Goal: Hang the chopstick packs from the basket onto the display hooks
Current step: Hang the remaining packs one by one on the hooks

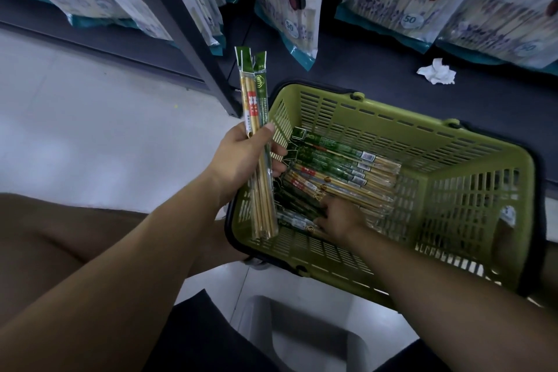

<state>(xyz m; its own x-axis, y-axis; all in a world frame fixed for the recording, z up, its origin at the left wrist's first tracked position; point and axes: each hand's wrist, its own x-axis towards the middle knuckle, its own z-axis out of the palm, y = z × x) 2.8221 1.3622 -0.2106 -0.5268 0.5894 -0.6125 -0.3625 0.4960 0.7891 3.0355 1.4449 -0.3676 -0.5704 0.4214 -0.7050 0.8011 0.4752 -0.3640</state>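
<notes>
A green plastic basket (437, 142) sits on the dark low shelf, and several chopstick packs (341, 169) lie on its floor. My left hand (247, 157) grips a few chopstick packs (253, 100) upright, just left of the basket's rim. Their green header tabs point up. Inside the basket, my right hand (339, 220) reaches down with its fingers on the packs near the front wall. I cannot tell whether those fingers pinch a pack. No display hooks show in this view.
Large panda-printed bags (290, 6) hang above the dark shelf (377, 69). A crumpled white tissue (436, 72) lies on the shelf behind the basket. A dark metal upright (181, 27) stands to the left. A grey stool (305, 332) is below me on the pale floor.
</notes>
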